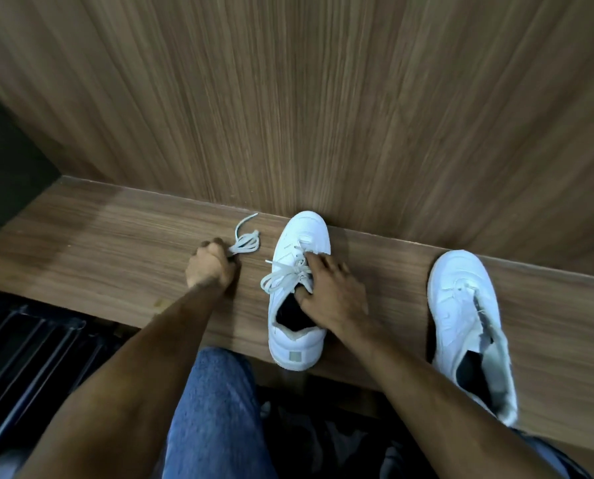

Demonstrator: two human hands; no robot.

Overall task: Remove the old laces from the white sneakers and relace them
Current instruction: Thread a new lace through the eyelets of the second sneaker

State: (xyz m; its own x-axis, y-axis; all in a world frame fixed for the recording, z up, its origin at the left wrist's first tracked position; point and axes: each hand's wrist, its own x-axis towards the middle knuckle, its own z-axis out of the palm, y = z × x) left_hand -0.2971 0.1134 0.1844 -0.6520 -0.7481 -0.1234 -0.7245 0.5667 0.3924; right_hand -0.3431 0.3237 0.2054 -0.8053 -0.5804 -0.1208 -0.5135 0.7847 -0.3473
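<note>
Knee: a leg in blue jeans (pixel 216 409) is closest to the viewer, under the table edge; the person seems to sit or crouch in front of the low wooden table (pixel 116 264).

Left hand: the left hand (pixel 211 266) is closed into a fist around a bundled loose lace (pixel 245 242), with one end trailing on the table toward the wall. I think the lace is kept bunched so it does not tangle and stays out of the way.

Right hand: the right hand (pixel 333 295) lies with spread fingers on the middle sneaker (pixel 297 295), the fingertips at the bow and the thumb at the opening. It pinches nothing clearly; probably it steadies the shoe or reaches for the knot.

Middle sneaker: it stands upright, toe against the wooden wall panel (pixel 323 98), which may stop it from sliding. Its lace (pixel 285 273) is tied in a bow, so it is not yet removed.

Right sneaker: the second sneaker (pixel 468 319) stands well apart at the right, tongue open, and appears to have no lace. The bundle in the left hand is likely from it.

Progress: I judge it early; one shoe is unlaced, one is waiting.
</note>
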